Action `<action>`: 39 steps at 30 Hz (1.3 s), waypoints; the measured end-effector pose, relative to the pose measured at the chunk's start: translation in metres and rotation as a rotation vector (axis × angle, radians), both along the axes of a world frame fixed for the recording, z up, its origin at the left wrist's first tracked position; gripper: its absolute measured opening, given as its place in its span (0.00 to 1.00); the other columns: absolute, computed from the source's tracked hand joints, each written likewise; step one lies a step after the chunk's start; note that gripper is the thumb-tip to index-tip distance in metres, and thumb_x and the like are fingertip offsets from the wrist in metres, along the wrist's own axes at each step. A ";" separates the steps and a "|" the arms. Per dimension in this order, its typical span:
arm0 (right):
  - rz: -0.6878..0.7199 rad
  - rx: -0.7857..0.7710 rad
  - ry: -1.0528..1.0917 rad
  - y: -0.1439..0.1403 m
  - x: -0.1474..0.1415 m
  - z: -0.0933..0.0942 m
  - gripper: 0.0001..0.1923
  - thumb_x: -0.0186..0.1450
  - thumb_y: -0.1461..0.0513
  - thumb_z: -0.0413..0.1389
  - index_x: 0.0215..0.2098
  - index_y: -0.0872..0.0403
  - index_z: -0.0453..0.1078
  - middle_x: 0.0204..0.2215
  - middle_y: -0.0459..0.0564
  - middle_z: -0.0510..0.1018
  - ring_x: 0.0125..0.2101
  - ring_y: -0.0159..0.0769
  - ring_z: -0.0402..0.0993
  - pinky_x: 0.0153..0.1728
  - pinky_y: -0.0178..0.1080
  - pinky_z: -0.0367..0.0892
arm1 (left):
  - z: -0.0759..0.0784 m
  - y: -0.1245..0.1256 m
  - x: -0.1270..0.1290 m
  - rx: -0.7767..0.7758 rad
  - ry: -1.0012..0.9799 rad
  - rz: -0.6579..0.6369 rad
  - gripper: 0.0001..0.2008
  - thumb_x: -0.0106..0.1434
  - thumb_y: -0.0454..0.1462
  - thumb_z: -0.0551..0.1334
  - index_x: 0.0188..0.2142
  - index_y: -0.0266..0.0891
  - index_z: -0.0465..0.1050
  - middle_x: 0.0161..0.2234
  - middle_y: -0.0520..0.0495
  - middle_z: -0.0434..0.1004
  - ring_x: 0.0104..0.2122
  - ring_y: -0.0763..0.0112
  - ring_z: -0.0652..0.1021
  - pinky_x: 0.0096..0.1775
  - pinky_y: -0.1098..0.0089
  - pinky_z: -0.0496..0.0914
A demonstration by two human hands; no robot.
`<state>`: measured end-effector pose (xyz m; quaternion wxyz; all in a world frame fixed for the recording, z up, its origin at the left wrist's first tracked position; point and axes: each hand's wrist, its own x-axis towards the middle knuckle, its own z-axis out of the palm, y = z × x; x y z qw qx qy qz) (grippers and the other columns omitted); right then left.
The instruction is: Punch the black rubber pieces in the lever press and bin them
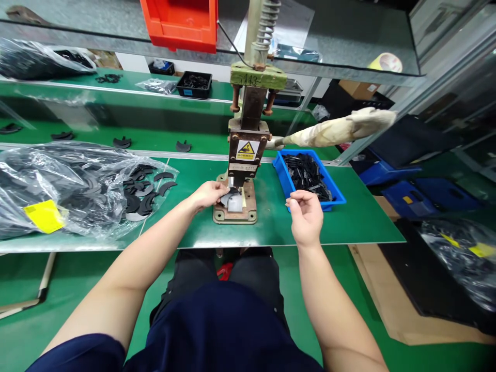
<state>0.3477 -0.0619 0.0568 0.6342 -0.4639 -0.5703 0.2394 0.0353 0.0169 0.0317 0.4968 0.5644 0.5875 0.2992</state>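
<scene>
The left hand (207, 195) reached to the base of the hand press (242, 155), its fingers (221, 190) pinched on a dark curved part (228, 195) that lay on the white fixture block (235, 203) under the ram. The right hand (306, 217) hovered above the green tabletop (349, 222) just in front of the blue bin (284, 175), its fingers (296, 200) drawn narrow together at the tips; whether they gripped a small piece could not be told. The bin held a heap of small black pieces (308, 173) and sat to the right of the press, touching the tabletop. The press stood upright near the middle of the tabletop, with a yellow warning label (247, 150) on its head, a coil spring (267, 23) on its column and a cloth-wrapped lever handle (341, 129) sticking out to the right above the bin. To the left lay a clear plastic bag (58, 186) of black crescent-shaped parts (143, 191), several spilling from its mouth onto the tabletop, and a yellow tag (43, 215) showed inside the bag. A red bin (180, 23) sat on the upper shelf behind.
</scene>
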 end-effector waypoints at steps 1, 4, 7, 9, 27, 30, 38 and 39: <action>0.000 -0.004 0.000 -0.001 0.001 0.000 0.13 0.68 0.52 0.64 0.47 0.49 0.74 0.45 0.49 0.79 0.42 0.33 0.78 0.44 0.42 0.78 | 0.001 0.000 -0.005 0.082 0.094 0.002 0.15 0.66 0.48 0.70 0.30 0.39 0.78 0.20 0.51 0.73 0.19 0.71 0.69 0.25 0.70 0.61; -0.004 -0.019 0.006 -0.002 0.005 -0.004 0.14 0.68 0.52 0.64 0.47 0.49 0.74 0.45 0.49 0.79 0.41 0.33 0.78 0.44 0.41 0.77 | 0.005 -0.006 -0.024 0.447 0.449 -0.041 0.12 0.70 0.45 0.66 0.35 0.40 0.81 0.31 0.45 0.81 0.30 0.64 0.78 0.31 0.68 0.66; -0.009 -0.034 0.014 -0.003 0.009 -0.009 0.14 0.68 0.52 0.64 0.47 0.50 0.73 0.44 0.49 0.79 0.40 0.32 0.78 0.44 0.40 0.77 | 0.008 -0.021 -0.038 0.785 0.744 -0.149 0.13 0.76 0.43 0.60 0.44 0.40 0.82 0.41 0.40 0.82 0.41 0.59 0.81 0.39 0.64 0.70; -0.009 -0.041 0.016 -0.003 0.010 -0.012 0.14 0.68 0.52 0.64 0.47 0.50 0.73 0.44 0.49 0.79 0.40 0.32 0.78 0.44 0.40 0.76 | 0.008 -0.030 -0.044 0.924 0.862 -0.210 0.15 0.78 0.43 0.57 0.47 0.41 0.82 0.41 0.39 0.82 0.41 0.58 0.80 0.41 0.62 0.70; -0.027 0.033 -0.013 0.002 0.013 0.008 0.13 0.68 0.53 0.64 0.46 0.50 0.73 0.43 0.48 0.78 0.39 0.31 0.78 0.41 0.39 0.77 | -0.003 -0.025 -0.030 0.308 0.015 0.152 0.18 0.68 0.52 0.69 0.37 0.39 0.76 0.26 0.48 0.80 0.24 0.70 0.78 0.29 0.70 0.71; -0.032 0.180 -0.030 0.011 0.011 0.045 0.12 0.68 0.54 0.64 0.47 0.49 0.72 0.43 0.48 0.77 0.40 0.32 0.78 0.42 0.40 0.77 | -0.007 -0.014 -0.014 0.086 -0.206 0.162 0.21 0.63 0.52 0.74 0.35 0.37 0.75 0.23 0.49 0.79 0.20 0.73 0.77 0.25 0.73 0.70; 0.058 0.609 -0.135 0.018 -0.017 0.175 0.22 0.72 0.42 0.56 0.55 0.46 0.73 0.49 0.49 0.74 0.49 0.35 0.78 0.54 0.45 0.77 | -0.008 0.003 0.017 -0.053 -0.168 0.100 0.18 0.64 0.48 0.75 0.33 0.37 0.74 0.21 0.48 0.79 0.16 0.76 0.75 0.22 0.76 0.67; 0.079 0.603 -0.157 0.017 -0.022 0.185 0.25 0.72 0.40 0.54 0.56 0.45 0.73 0.51 0.49 0.73 0.51 0.36 0.78 0.58 0.46 0.77 | -0.007 0.004 0.020 -0.063 -0.154 0.099 0.18 0.65 0.47 0.75 0.32 0.37 0.73 0.21 0.48 0.79 0.16 0.76 0.75 0.22 0.76 0.67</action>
